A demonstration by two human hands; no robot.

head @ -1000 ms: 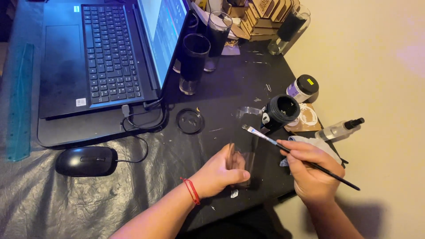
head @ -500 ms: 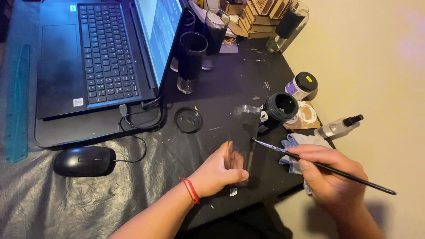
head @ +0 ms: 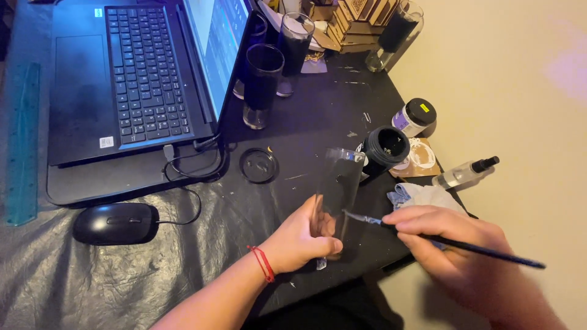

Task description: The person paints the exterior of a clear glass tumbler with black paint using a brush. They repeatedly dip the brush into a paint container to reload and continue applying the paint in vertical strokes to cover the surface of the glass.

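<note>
My left hand [head: 301,239] grips the base of a clear drinking glass [head: 337,183], which is tilted away from me over the black-covered table [head: 183,269]. In my right hand [head: 449,238] is a thin dark paintbrush [head: 471,247]; its tip touches the glass's lower side. Just beyond the glass stands an open jar of black paint [head: 385,148]. A red cord circles my left wrist.
An open laptop [head: 140,79], a black mouse [head: 116,223] and a teal ruler [head: 23,140] lie to the left. Black-painted glasses [head: 263,85] stand behind. A jar lid [head: 258,165], a closed paint jar [head: 414,116], a small bottle [head: 465,174] and a crumpled cloth [head: 428,195] sit nearby.
My right hand has drawn the brush back from the paint jar and brought its tip down onto the glass. The left hand has kept hold of the glass and tilted it up slightly.
</note>
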